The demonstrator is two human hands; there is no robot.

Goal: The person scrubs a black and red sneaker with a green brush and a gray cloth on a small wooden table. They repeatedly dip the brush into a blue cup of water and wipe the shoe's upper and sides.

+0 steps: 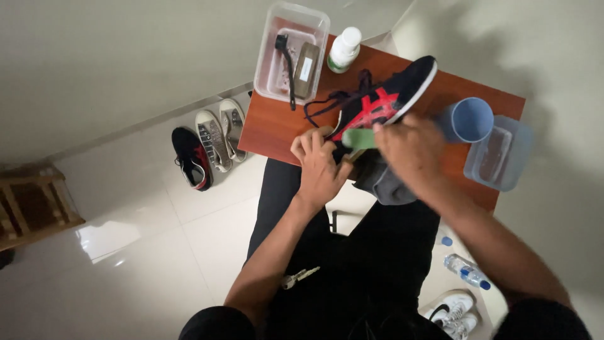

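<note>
Bare bench [270, 129] shows along the left edge. A tub [290, 50] and bottle [344, 49] block the far edge; a cup [469, 119] and box [500, 154] crowd the right.

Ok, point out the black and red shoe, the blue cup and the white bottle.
black and red shoe [377, 104], head view, on its red side stripes.
blue cup [469, 119], head view, on its inside.
white bottle [344, 49], head view, on its body.

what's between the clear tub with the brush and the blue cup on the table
In the head view, the black and red sneaker lies between the clear tub and the blue cup, with a white bottle beside the tub.
</note>
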